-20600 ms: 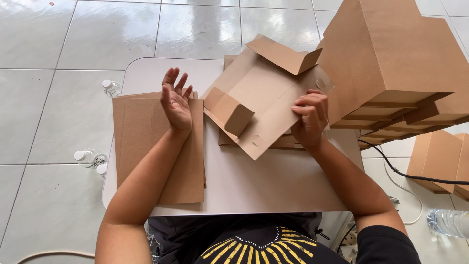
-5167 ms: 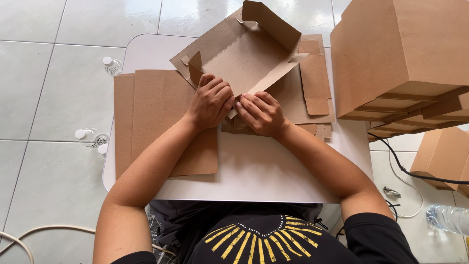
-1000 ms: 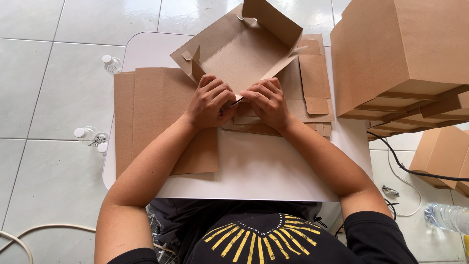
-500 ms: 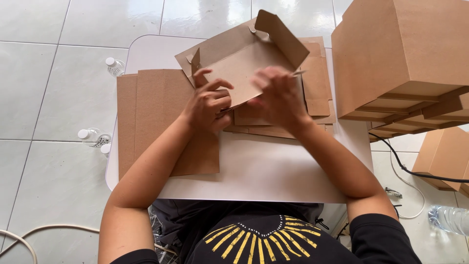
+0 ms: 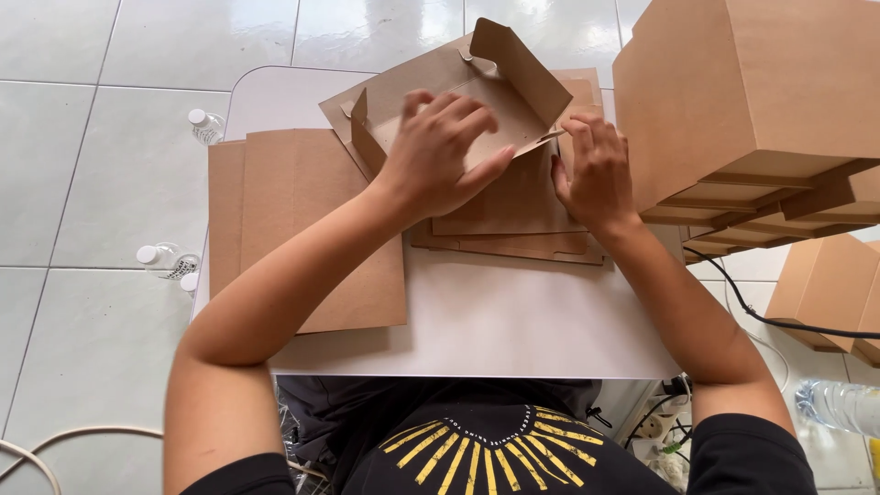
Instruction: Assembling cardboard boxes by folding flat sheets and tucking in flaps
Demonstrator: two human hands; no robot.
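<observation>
**Folding a corrugated box blank: handling and grip points**

Here, nearest the viewer, bare white table [image 5: 477, 321] shows below the work. To the left lies a stack of flat cardboard sheets [image 5: 302, 229], untouched. The left hand [image 5: 440, 156] rests with fingers spread and uncurled, pressing down inside the half-folded box blank [image 5: 458, 82] at mid-table, atop further flat blanks [image 5: 522, 229]. The right hand [image 5: 596, 170] lies fingers extended against the blank's right flap, gripping nothing. The blank appears light, stiff along its panels and yielding only at scored creases; it seems best held at panel edges beside a crease. Farther right stand finished boxes [image 5: 733, 82]; small bottles [image 5: 206, 126] sit on the floor.
</observation>
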